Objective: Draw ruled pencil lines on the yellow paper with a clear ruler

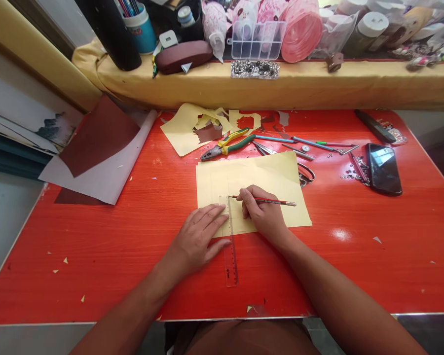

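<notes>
A yellow sheet of paper [259, 177] with faint pencil lines lies on the red table [133, 256]. Across its lower left part runs a clear plastic ruler [231, 261], its near end extending past the paper's edge. My left hand [196, 234] rests flat with fingers stretched out, the fingertips pressing on the ruler. In my right hand [261, 209] is a red and dark striped pencil [277, 201], held in a writing grip. The pencil's tip meets the paper at the ruler's right edge, close to its far end.
Behind the paper lie pliers [225, 145], cut yellow scraps [181, 130] and several thin tools. A black phone [384, 170] is at right, beside small metal fittings [355, 170]. Brown sheet material [99, 138] sits at left. A cloth-covered ledge [192, 88] bounds the back.
</notes>
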### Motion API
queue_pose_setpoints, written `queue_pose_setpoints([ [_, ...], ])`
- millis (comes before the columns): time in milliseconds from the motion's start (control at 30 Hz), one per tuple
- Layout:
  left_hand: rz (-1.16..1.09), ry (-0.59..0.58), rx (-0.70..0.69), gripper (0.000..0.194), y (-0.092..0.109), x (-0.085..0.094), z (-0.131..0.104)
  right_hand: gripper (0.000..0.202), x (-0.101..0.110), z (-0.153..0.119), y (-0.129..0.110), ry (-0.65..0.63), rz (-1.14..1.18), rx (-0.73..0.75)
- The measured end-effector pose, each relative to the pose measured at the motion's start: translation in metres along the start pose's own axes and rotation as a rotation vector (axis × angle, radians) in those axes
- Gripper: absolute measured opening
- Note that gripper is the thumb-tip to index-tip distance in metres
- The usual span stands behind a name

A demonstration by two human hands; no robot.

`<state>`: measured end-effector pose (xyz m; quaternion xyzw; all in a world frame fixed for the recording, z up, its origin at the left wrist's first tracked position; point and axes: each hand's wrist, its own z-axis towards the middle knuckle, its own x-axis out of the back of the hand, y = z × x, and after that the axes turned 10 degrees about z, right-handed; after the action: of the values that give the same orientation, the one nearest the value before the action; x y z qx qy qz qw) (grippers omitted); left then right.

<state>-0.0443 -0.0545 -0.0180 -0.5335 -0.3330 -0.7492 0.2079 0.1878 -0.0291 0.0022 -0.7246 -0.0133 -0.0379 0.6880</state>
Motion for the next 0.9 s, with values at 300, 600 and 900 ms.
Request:
queue_pose_setpoints([
  [300, -0.004, 0.007, -0.004, 0.048, -0.0005, 0.0002, 0.0003, 0.046, 0.0001, -0.0002, 0.0001, 0.0, -0.002, -0.004],
  [600, 0.0, -0.007, 0.012, 0.051, 0.0001, -0.0006, -0.0003, 0.047, 0.0009, -0.0003, 0.0012, 0.014, 0.046, 0.011],
  [900, 0.102, 0.003, -0.033, 0.047, 0.0007, 0.0033, -0.0019, 0.048, 0.0024, -0.0018, 0.0006, 0.043, 0.175, 0.003],
])
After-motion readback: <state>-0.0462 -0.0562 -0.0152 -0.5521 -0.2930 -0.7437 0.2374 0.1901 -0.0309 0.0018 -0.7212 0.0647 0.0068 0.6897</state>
